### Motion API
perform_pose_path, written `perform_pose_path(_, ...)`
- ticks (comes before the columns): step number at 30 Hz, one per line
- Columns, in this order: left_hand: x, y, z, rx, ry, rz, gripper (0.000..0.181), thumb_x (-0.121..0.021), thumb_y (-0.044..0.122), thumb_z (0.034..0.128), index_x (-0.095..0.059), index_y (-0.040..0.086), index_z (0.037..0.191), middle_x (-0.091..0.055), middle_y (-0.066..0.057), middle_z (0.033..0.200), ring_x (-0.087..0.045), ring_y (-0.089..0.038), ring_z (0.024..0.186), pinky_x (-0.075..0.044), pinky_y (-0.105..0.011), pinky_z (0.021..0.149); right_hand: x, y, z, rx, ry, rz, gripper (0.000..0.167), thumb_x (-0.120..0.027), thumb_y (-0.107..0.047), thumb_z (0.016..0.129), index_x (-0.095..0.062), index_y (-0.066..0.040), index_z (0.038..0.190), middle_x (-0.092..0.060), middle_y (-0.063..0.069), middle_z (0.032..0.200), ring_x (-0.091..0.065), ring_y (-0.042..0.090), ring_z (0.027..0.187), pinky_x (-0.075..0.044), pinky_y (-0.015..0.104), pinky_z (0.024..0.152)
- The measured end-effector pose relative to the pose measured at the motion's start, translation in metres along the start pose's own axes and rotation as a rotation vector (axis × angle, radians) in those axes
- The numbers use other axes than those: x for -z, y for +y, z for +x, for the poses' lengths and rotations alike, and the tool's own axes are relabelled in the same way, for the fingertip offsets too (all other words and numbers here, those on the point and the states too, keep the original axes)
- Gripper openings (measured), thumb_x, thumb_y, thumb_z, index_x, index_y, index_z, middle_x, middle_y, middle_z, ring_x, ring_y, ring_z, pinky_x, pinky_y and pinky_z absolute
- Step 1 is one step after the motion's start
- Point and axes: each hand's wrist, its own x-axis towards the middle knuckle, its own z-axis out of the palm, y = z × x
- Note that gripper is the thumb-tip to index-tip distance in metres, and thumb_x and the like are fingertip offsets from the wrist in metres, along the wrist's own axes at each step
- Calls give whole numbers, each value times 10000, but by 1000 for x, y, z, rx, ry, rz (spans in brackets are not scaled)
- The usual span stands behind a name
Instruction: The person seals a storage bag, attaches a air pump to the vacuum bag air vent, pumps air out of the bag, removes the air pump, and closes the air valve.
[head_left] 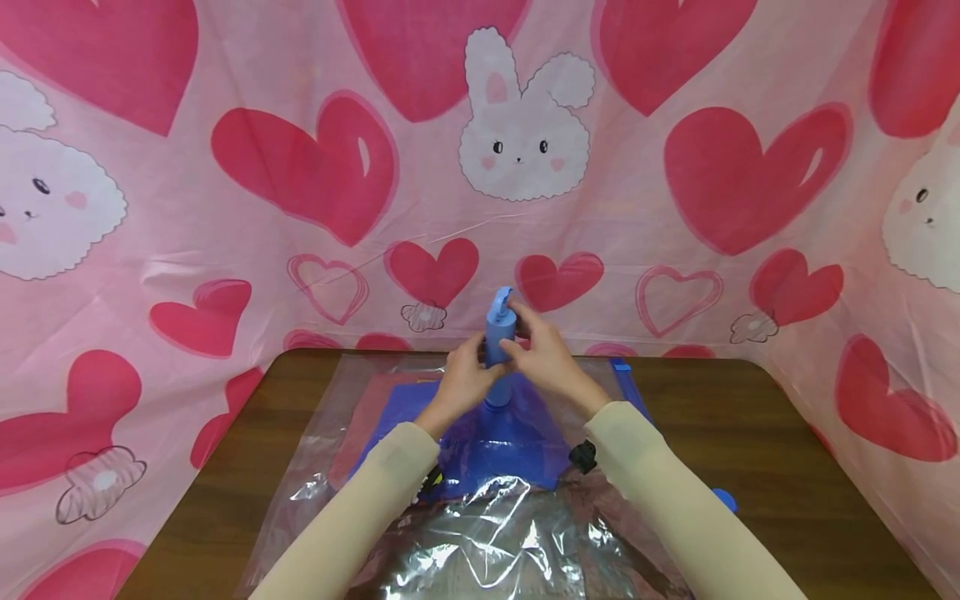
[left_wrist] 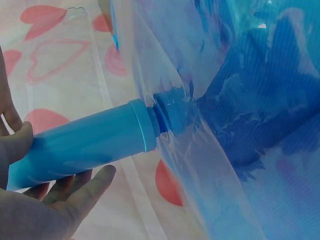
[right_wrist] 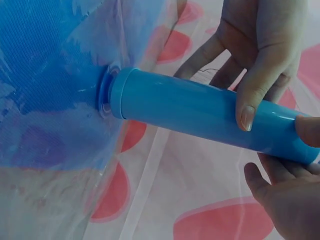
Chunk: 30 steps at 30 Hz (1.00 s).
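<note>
Spread on the counter (head_left: pixel 750 433), from the left, a clear bag (head_left: pixel 487 546) round a blue layer (head_left: pixel 401 417); then, near the middle, the left hand (head_left: pixel 465 377), thumb and fingers loosely curled round a blue pump (head_left: pixel 498 333), upright with its lower end on the bag. Higher on the same pump, the right hand (head_left: pixel 549 356), likewise half closed round it; farther right, a blue thing (head_left: pixel 725 499) part-hidden by the sleeve (head_left: pixel 675 492).
</note>
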Motion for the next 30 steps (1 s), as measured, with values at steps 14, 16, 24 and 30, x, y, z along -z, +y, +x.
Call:
perform_pose_path(14,-1,2,-1,-4,29,36,427,-856,189,896,-670,40,1250,-729,-171,1176,-711,-357,1091,-584,-497,904,-6,-1,2,-8,92,-63,660,-834,-67,899,-514,48,1465,-655,235,1277,-634,371,1177,-527,533,1002)
perform_pose_path(16,-1,1,-1,6,23,38,416,-846,180,904,-666,35,1250,-727,-174,1184,-711,-363,1095,-583,-503,906,-7,0,3,-5,98,-76,667,-844,-90,894,-517,44,1460,-660,231,1233,-635,367,1136,-538,535,975)
perform_pose_path(24,1,2,1,33,-33,28,412,-815,168,933,-653,36,1288,-722,-185,1221,-692,-385,1147,-563,-520,944,-6,0,1,18,37,-39,603,-758,-37,945,-493,67,1476,-620,263,1388,-651,422,1228,-517,546,1025)
perform_pose_path(30,1,2,-1,20,-39,50,404,-827,162,924,-668,45,1276,-724,-184,1233,-690,-382,1162,-566,-515,948,-8,0,0,-22,92,-36,642,-818,-92,922,-515,54,1469,-674,234,1287,-672,368,1185,-537,509,1010)
